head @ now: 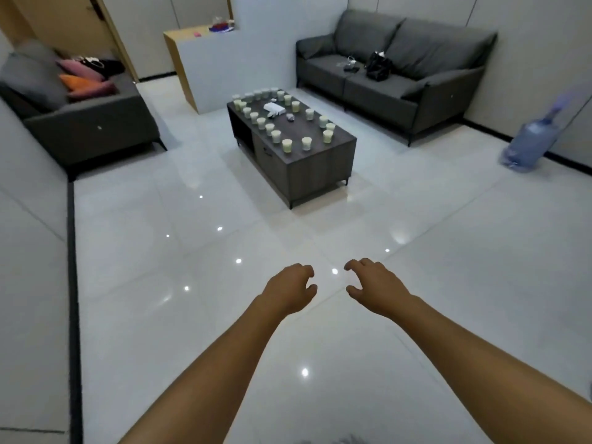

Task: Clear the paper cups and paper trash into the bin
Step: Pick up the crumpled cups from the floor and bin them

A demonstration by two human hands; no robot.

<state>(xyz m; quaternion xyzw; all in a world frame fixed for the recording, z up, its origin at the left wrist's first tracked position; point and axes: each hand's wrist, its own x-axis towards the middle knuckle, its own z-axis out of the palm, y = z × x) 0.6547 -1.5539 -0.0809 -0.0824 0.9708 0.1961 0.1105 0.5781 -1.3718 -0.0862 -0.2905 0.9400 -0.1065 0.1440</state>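
Paper cups ring the coffee table, well beyond empty fingers.

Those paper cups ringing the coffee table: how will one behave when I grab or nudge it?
Each paper cup looks small and thin-walled, so it is probably light and easily crushed by a firm squeeze. Standing upright near the coffee table edge, a nudged one may tip or drop off. Whether they hold liquid cannot be seen from here.
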